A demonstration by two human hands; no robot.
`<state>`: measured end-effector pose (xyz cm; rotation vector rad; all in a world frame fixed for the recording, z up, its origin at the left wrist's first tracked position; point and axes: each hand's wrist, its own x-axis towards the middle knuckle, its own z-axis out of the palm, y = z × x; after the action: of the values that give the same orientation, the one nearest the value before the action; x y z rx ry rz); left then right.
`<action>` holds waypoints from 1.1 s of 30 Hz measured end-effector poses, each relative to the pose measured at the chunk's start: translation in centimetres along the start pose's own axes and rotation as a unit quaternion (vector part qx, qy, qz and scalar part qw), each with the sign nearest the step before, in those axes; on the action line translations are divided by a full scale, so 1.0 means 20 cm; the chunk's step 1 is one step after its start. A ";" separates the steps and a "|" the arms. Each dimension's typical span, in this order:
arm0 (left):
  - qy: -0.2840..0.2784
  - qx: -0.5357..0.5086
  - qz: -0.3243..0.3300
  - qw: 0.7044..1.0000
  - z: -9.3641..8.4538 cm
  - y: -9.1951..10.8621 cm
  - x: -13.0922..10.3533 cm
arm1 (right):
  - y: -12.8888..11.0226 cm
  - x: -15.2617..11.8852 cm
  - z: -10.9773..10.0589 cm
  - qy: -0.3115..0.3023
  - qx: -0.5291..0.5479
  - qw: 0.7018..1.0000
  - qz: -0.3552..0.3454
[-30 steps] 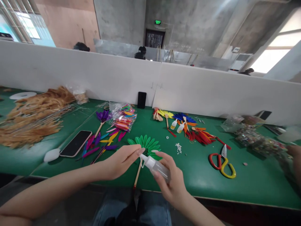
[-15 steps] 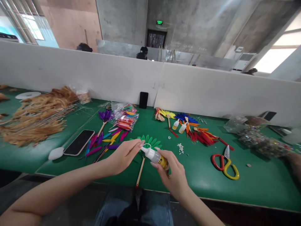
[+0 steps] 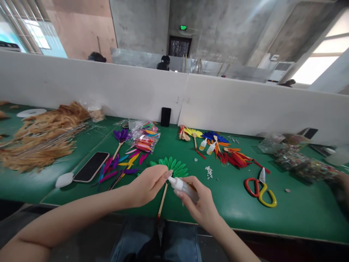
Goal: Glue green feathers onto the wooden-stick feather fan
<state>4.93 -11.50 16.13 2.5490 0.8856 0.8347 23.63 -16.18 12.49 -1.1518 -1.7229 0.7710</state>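
My right hand (image 3: 200, 202) is wrapped round a small glue bottle (image 3: 185, 189) with a white top, tilted so its nozzle points up and left. The fingers of my left hand (image 3: 152, 183) are pinched together at the nozzle tip; what they hold is hidden. Beneath both hands lies a green feather fan (image 3: 178, 168), spread out on the table, its wooden stick handle (image 3: 163, 201) reaching toward the table's front edge. My hands cover the fan's centre.
Red-and-yellow scissors (image 3: 260, 189) and white beads (image 3: 208, 172) lie right. Behind are two glue bottles (image 3: 211, 148), a blue feather fan (image 3: 215, 136) and red feathers (image 3: 236, 159). Leftward are loose coloured feathers (image 3: 109, 175), a phone (image 3: 91, 167) and tan fibres (image 3: 46, 134). A white partition (image 3: 122, 87) stands behind.
The thin white ring seen by my left fingertips is no longer visible. My left hand has shifted slightly right and down, and the bottle has turned and dropped a little in my right hand.
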 end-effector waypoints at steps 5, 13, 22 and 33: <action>-0.004 0.054 0.123 0.991 0.01 0.05 0.01 | -0.03 0.04 -0.01 -0.109 0.225 0.930 0.268; 0.044 -0.070 -0.060 0.995 0.03 0.01 0.02 | -0.03 0.01 -0.05 0.052 0.132 0.988 0.054; 0.057 0.006 0.053 0.997 0.02 0.01 0.01 | -0.03 0.06 -0.07 -0.122 0.222 0.938 0.237; 0.095 -0.004 -0.007 0.995 0.03 0.00 0.03 | -0.07 0.04 -0.05 -0.051 0.104 0.985 0.130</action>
<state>5.61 -11.14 15.96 2.4842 0.9515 1.0872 23.92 -15.83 14.34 -1.2216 -1.5477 1.1599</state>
